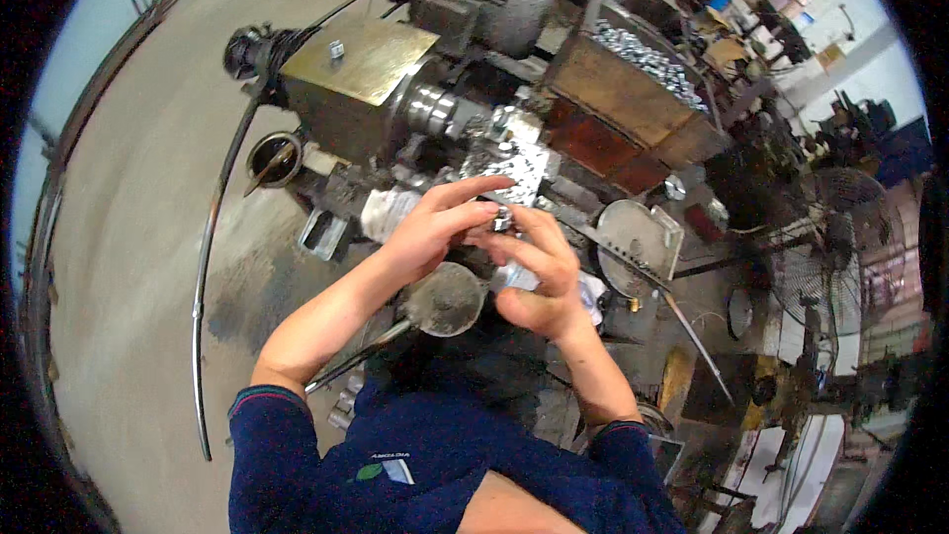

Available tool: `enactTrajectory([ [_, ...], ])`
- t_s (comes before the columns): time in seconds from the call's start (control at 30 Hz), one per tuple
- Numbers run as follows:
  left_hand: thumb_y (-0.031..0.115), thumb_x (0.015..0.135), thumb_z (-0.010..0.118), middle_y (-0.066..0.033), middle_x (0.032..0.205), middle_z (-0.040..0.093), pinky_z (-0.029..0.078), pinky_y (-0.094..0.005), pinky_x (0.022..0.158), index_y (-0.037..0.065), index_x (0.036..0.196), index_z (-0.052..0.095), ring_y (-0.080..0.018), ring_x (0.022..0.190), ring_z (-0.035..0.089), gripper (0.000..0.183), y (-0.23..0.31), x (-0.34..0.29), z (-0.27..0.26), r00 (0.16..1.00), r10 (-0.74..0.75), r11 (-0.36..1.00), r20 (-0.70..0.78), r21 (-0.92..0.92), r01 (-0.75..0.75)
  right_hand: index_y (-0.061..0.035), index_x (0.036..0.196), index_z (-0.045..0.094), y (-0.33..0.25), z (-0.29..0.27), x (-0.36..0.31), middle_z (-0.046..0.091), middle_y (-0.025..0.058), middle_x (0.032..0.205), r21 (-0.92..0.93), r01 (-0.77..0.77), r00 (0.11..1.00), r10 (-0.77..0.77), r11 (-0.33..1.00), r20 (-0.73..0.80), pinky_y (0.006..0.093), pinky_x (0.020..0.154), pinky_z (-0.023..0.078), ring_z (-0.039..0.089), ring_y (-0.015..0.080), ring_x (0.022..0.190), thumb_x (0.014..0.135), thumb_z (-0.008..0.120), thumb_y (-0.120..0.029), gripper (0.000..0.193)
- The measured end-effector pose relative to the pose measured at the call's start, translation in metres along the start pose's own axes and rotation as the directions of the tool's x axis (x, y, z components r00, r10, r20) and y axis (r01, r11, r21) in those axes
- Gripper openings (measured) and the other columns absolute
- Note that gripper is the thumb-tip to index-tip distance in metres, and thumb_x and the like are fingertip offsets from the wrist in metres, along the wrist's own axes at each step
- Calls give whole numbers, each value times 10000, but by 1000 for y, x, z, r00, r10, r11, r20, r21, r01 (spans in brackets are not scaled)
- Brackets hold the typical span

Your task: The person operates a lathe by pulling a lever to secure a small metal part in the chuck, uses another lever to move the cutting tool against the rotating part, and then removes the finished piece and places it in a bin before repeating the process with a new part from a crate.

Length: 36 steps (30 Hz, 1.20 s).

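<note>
My left hand [427,235] and my right hand [544,275] meet over the machine's near side. Between their fingertips is a small shiny metal part [502,221], partly covered by the fingers. The left fingers reach over it from one side, and the right thumb and fingers curl toward it from the other. Just beyond the hands lies a heap of bright metal chips [522,170]. Past that sits the machine's shiny round spindle [432,105]. Below my left hand is a round, dirty grey pan [445,302] with a long handle.
A similar metal piece [336,48] rests on the brass-coloured headstock cover [371,64]. An electric motor [479,10] stands behind it. Many small parts fill a rusty metal bin [623,133]. At right are a round tray [628,237] and a floor fan [820,237]; a pot [274,160] stands left.
</note>
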<state>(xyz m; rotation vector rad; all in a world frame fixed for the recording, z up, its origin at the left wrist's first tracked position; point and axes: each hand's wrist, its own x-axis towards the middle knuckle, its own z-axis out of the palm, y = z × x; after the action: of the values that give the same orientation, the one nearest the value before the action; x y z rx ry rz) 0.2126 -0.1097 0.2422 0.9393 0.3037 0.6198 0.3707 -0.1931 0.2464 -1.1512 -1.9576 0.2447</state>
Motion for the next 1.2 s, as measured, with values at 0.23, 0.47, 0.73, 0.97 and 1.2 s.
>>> enactTrajectory([
  [0.23, 223, 888, 529, -115, 854, 643, 484, -274, 715, -32, 1171, 487, -136, 763, 603, 383, 37, -95, -37, 989, 31, 834, -146, 550, 55, 4, 984, 638, 1, -14, -39, 545, 197, 1152, 36, -227, 974, 227, 973, -6, 365, 908, 400, 529, 318, 1067, 572, 573, -118, 435],
  [0.47, 86, 838, 546, -84, 831, 639, 485, -275, 662, -11, 1187, 479, -121, 693, 594, 368, -60, -312, -47, 663, -146, 940, -734, 106, 324, 96, 956, 626, 28, -55, -116, 551, 216, 1120, 191, -542, 839, 539, 818, 75, 350, 923, 394, 558, 286, 1014, 599, 396, 62, 426],
  [0.73, -8, 805, 500, -40, 700, 569, 461, -264, 633, 18, 1161, 496, -97, 645, 547, 357, -129, -339, -15, 386, 208, 944, -899, 288, 162, 81, 907, 636, 27, -46, -92, 574, 168, 1090, 159, -493, 868, 471, 856, 157, 329, 847, 452, 568, 247, 967, 641, 380, 122, 371],
  [0.97, 144, 827, 506, -74, 680, 571, 448, -306, 581, -22, 931, 585, -176, 567, 528, 212, -295, -422, -25, 168, -300, 884, -939, -208, 418, 78, 893, 645, 11, -36, -91, 593, 165, 1012, 104, -518, 850, 497, 849, 175, 303, 827, 434, 578, 240, 926, 587, 387, 136, 404],
  [1.2, 216, 821, 518, -101, 736, 603, 447, -350, 598, 17, 909, 603, -223, 639, 562, 233, -422, -550, 16, -219, -686, 237, -694, -498, 834, 38, 869, 658, 16, -35, -100, 599, 166, 1012, 174, -575, 816, 544, 799, 197, 281, 842, 406, 572, 225, 949, 568, 468, -23, 361],
])
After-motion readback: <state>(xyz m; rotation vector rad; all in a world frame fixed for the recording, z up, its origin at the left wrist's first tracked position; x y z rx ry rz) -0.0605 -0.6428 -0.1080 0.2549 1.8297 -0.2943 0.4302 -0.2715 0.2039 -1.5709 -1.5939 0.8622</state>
